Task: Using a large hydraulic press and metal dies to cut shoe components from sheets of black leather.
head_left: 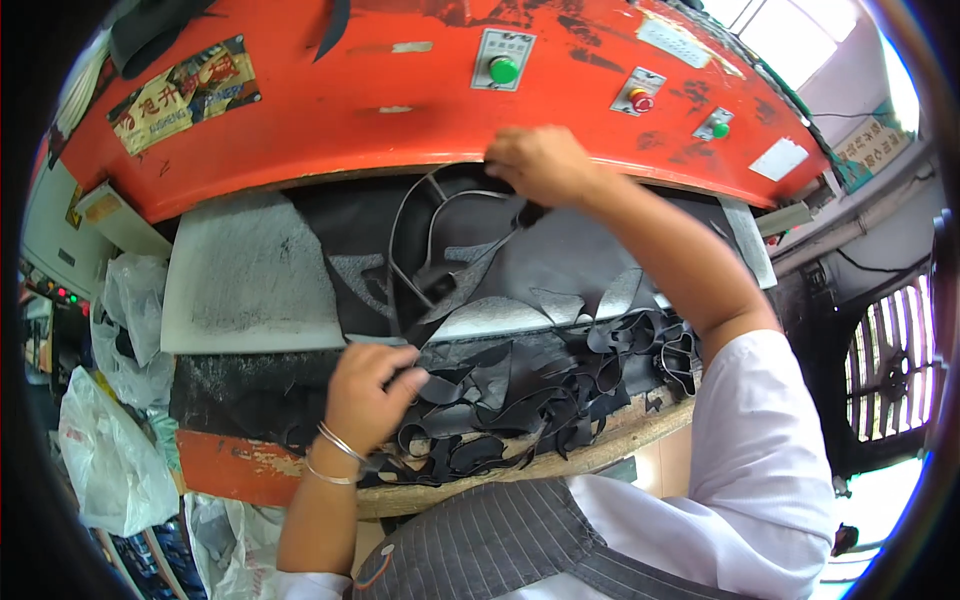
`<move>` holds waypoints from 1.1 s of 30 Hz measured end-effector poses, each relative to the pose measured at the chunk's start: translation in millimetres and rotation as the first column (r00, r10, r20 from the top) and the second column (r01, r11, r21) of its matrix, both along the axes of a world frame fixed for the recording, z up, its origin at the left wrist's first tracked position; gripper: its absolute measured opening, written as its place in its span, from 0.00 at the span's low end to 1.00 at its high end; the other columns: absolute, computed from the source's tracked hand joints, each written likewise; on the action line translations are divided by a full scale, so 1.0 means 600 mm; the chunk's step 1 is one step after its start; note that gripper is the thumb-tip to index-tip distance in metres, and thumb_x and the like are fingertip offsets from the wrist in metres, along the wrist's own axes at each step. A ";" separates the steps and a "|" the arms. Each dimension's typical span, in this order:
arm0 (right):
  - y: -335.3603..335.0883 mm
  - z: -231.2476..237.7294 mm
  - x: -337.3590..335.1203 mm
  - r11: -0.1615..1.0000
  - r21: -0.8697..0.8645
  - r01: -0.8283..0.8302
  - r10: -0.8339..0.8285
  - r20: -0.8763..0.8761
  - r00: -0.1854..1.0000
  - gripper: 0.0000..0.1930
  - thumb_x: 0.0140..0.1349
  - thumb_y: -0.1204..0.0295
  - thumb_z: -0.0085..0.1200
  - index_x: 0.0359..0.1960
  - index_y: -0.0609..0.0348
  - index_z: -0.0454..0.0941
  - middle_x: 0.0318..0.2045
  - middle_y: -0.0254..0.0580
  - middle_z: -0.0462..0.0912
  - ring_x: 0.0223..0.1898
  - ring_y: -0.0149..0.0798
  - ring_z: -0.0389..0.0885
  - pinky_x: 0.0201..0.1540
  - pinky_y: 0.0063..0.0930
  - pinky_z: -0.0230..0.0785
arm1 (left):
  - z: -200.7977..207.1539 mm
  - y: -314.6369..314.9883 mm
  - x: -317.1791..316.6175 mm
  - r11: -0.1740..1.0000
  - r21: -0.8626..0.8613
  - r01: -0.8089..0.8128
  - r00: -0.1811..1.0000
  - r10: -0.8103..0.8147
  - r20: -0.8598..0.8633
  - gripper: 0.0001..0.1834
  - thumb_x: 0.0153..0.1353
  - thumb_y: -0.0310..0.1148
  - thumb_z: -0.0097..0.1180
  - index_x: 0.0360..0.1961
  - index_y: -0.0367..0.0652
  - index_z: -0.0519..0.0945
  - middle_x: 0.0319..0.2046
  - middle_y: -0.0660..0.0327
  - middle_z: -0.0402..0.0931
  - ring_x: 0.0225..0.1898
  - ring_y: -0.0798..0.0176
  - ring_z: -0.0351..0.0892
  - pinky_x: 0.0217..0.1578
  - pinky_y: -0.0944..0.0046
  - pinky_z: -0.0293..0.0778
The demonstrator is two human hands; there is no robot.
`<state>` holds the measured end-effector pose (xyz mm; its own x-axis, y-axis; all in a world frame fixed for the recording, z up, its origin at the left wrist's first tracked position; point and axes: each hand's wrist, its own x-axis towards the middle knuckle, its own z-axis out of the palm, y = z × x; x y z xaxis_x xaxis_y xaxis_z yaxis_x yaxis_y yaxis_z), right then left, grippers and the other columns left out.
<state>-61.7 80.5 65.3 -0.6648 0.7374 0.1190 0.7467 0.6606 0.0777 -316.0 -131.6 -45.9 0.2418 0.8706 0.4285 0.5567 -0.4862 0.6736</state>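
Note:
A curved metal cutting die (398, 225) with crossbars stands partly tilted over a black leather sheet (340, 215). My right hand (545, 165) reaches to the far side, its fingers closed at the die's upper end; the exact grip is partly hidden. Nearer to me, my left hand (370, 392), wearing bracelets, hovers by the die's lower end, thumb apart from the loosely curled fingers. It is slightly blurred, and I see nothing held in it. Cut-out gaps in the leather show the pale cutting board (250, 285) beneath.
A red press beam (350, 120) with a green button (503, 70) and a red button (641, 100) spans the far side. Black leather offcuts (500, 400) heap along the near ledge, with another small metal die (678, 362) at their right. Plastic bags (112, 450) hang at left.

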 end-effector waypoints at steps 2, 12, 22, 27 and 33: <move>0.009 -0.092 0.060 0.989 -0.091 0.118 -0.134 -0.194 0.972 0.12 0.57 0.63 0.57 0.35 0.58 0.82 0.35 0.48 0.83 0.41 0.53 0.81 0.44 0.47 0.73 | -0.007 0.048 -0.007 0.985 -0.075 -0.156 0.986 0.160 0.055 0.16 0.48 0.32 0.68 0.39 0.38 0.82 0.33 0.56 0.77 0.35 0.54 0.76 0.39 0.60 0.72; 0.000 -0.229 0.088 0.885 -0.340 0.317 -0.437 -0.372 0.819 0.12 0.56 0.63 0.58 0.34 0.58 0.83 0.35 0.53 0.82 0.41 0.56 0.80 0.45 0.43 0.72 | -0.096 0.169 -0.017 0.933 -0.120 -0.339 0.935 0.348 0.061 0.11 0.47 0.30 0.67 0.30 0.38 0.79 0.29 0.57 0.73 0.36 0.52 0.71 0.39 0.57 0.69; -0.117 -0.254 0.202 0.944 -0.327 0.037 -0.229 -0.572 0.787 0.37 0.53 0.51 0.63 0.62 0.56 0.68 0.57 0.54 0.74 0.57 0.54 0.72 0.62 0.42 0.60 | -0.095 0.188 -0.034 0.967 -0.020 -0.254 0.962 0.251 -0.106 0.07 0.49 0.26 0.66 0.29 0.33 0.83 0.27 0.55 0.75 0.31 0.56 0.75 0.35 0.61 0.70; -0.131 -0.259 0.187 0.972 -0.147 0.180 -0.228 -0.441 0.868 0.30 0.56 0.56 0.61 0.59 0.57 0.72 0.57 0.53 0.74 0.58 0.51 0.72 0.65 0.45 0.54 | -0.080 0.183 -0.026 0.960 -0.008 -0.279 0.952 0.276 -0.129 0.06 0.50 0.26 0.65 0.27 0.34 0.83 0.26 0.57 0.76 0.31 0.57 0.75 0.35 0.61 0.70; -0.125 -0.271 0.196 0.985 -0.091 0.146 -0.171 -0.471 0.865 0.29 0.55 0.59 0.62 0.56 0.63 0.73 0.54 0.53 0.77 0.54 0.49 0.76 0.63 0.45 0.57 | -0.079 0.183 -0.016 0.951 -0.006 -0.309 0.942 0.305 -0.136 0.05 0.50 0.28 0.64 0.27 0.38 0.84 0.25 0.60 0.77 0.32 0.57 0.75 0.37 0.60 0.69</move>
<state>55.6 5.2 -97.1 -0.4108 0.8416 0.3507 0.7796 0.5236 -0.3435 -325.4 -21.6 -93.0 0.0135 0.9221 0.3867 0.7607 -0.2605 0.5945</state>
